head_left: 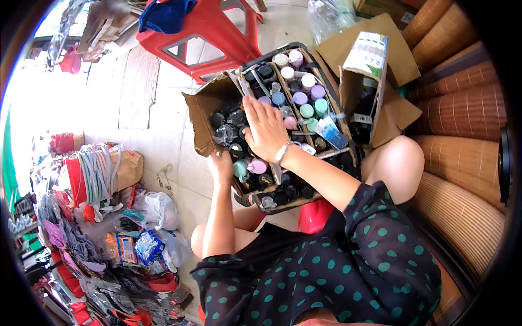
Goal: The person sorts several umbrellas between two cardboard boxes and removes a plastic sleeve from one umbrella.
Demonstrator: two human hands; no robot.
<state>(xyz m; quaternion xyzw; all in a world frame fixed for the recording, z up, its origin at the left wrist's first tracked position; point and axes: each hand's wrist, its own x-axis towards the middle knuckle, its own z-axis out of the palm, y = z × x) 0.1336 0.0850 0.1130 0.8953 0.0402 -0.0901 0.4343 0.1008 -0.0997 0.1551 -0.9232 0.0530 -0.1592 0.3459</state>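
In front of me stands a black-rimmed crate point(334, 81) packed with bottles. Their caps are black, lilac point(299, 98), mint green point(306, 111), white and pink. Cardboard strips split the crate into rows. At its left side a brown cardboard box point(200, 117) leans open, with black-capped bottles point(237, 118) inside. My left hand point(220, 165) grips the near lower edge of this box, its fingertips partly hidden. Across the bottle tops lies my right hand point(265, 130), fingers stretched out towards the divider beside the box. A blue and white packet point(330, 133) rests on the caps to its right.
A red plastic stool point(217, 32) with a dark blue cloth point(166, 15) stands beyond the crate. To the right are an opened carton point(363, 76) holding dark bottles and rolled bamboo blinds point(454, 152). Bagged goods point(157, 209) and cords point(98, 171) crowd the left.
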